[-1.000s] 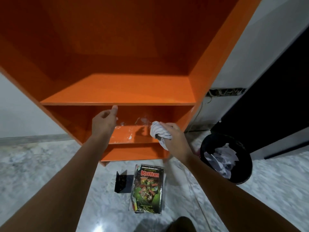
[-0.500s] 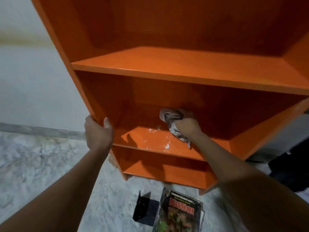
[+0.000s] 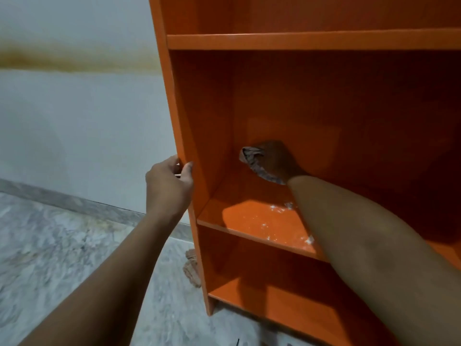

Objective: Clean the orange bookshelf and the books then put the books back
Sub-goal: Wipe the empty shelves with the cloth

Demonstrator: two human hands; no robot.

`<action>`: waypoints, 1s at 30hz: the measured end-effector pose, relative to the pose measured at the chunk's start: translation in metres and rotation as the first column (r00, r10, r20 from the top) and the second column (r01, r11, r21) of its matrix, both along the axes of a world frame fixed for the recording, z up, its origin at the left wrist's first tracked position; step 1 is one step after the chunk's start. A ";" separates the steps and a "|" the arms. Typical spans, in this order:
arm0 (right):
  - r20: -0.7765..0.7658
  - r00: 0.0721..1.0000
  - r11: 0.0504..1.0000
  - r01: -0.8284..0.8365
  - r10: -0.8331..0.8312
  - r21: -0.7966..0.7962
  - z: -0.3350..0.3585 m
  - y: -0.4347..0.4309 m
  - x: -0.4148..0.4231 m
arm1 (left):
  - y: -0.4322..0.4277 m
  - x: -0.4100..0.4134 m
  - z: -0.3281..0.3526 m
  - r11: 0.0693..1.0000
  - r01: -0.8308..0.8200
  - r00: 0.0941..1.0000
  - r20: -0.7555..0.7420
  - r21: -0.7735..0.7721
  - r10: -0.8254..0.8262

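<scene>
One orange bookshelf shows three shelf boards. There are two hands: the left hand grips the bookshelf's left front edge, and the right hand holds one cloth near the middle board's back left corner. One reddish chunk lies by the bookshelf's lower left edge.

You have one view only, from the camera on your head. It sits close in front of the orange bookshelf, towards its left end, facing forward and down into its middle compartment. The bookshelf fills the right of the frame, cut off at the top and right. The wall and floor lie left of it. Your left hand grips its front edge, and your right hand holds a cloth inside it.
</scene>
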State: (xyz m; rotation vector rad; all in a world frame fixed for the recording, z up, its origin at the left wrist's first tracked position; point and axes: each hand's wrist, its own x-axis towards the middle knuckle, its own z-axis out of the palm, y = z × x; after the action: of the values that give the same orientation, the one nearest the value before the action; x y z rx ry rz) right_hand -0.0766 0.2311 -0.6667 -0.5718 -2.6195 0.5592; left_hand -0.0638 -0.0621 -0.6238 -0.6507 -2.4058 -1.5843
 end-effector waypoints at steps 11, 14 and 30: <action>0.077 0.995 0.992 -0.048 0.057 -0.114 -0.039 -0.019 -0.028 | -0.001 -0.019 -0.018 0.999 0.026 0.994 -0.110 0.020 -0.023; 0.102 0.993 0.995 -0.050 0.059 -0.090 -0.036 -0.036 -0.018 | -0.002 -0.019 -0.018 0.999 0.035 0.993 -0.109 0.010 -0.033; 0.131 0.837 0.842 -0.539 0.532 0.023 -0.041 -0.176 0.085 | -0.007 -0.010 -0.008 0.996 0.090 0.995 -0.043 -0.008 -0.090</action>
State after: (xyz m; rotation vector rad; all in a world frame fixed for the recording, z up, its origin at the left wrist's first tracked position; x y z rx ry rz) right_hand 0.0084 0.0547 -0.7077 0.1788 -2.8990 0.6189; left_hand -0.0742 -0.0689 -0.6317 -0.7971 -2.3824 -1.5797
